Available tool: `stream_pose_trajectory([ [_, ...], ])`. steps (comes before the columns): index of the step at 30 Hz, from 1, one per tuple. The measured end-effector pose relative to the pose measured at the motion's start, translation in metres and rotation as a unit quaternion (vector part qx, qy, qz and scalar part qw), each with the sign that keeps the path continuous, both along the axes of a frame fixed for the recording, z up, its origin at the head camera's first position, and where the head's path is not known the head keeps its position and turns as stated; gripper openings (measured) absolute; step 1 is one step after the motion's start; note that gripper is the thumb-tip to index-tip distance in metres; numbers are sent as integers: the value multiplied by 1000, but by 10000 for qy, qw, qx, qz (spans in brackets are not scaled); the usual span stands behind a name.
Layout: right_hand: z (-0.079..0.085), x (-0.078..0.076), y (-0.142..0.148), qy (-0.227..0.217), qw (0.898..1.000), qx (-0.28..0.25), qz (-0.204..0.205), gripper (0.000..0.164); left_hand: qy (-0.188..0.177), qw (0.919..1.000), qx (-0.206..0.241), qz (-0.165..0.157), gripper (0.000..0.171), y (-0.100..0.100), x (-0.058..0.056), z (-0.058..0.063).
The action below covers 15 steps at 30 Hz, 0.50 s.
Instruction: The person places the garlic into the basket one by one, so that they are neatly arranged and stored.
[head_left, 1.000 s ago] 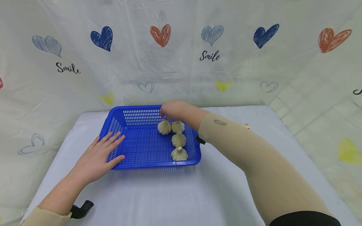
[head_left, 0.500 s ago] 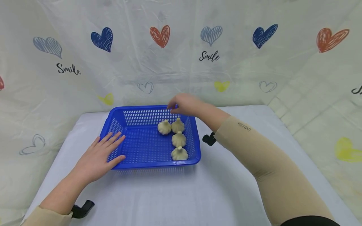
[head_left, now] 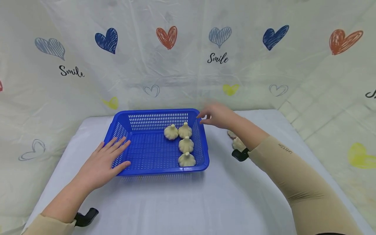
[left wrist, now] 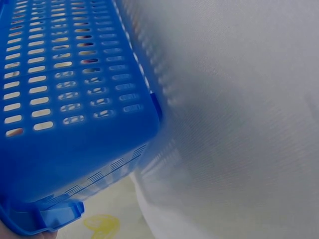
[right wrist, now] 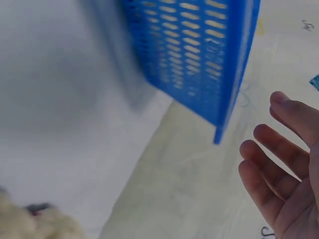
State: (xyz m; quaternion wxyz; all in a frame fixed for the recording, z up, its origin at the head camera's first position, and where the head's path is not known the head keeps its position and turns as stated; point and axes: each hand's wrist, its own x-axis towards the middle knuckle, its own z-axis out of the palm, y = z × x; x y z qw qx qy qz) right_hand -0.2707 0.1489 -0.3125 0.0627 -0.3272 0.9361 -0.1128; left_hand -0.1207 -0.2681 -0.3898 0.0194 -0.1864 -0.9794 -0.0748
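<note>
My left hand (head_left: 101,163) lies with straight, spread fingers over the left front edge of a blue plastic basket (head_left: 158,170). Inside the basket, several garlic bulbs stand stem up: three form a column along the right side, and another garlic bulb (head_left: 171,132) sits left of the rearmost one. My right hand (head_left: 218,115) is just beyond the basket's back right corner, slightly blurred, its fingers loosely bent and nothing in them. The right wrist view shows that hand (right wrist: 286,169) with fingers apart, beside the basket's slotted wall (right wrist: 184,55).
Right of the basket, partly hidden by my right forearm, lie a pale bulb-like thing (head_left: 238,144) and a smaller brownish piece (head_left: 231,133). A white cloth (head_left: 164,205) covers the table. Behind it hangs a pale curtain (head_left: 188,71) with printed hearts.
My right hand has drawn away from the rear left garlic bulb, out over the basket's back right corner to the right. The pale things under the forearm have come into view. My left hand stays put.
</note>
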Motion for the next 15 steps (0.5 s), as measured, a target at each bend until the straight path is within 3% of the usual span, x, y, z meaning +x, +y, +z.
stream_pose_trajectory([
  [15, -40, 39, 109, -434, 9931, -260, -1057, 30, -28, 10000, 5, 45, 79, -1, 0, 0],
])
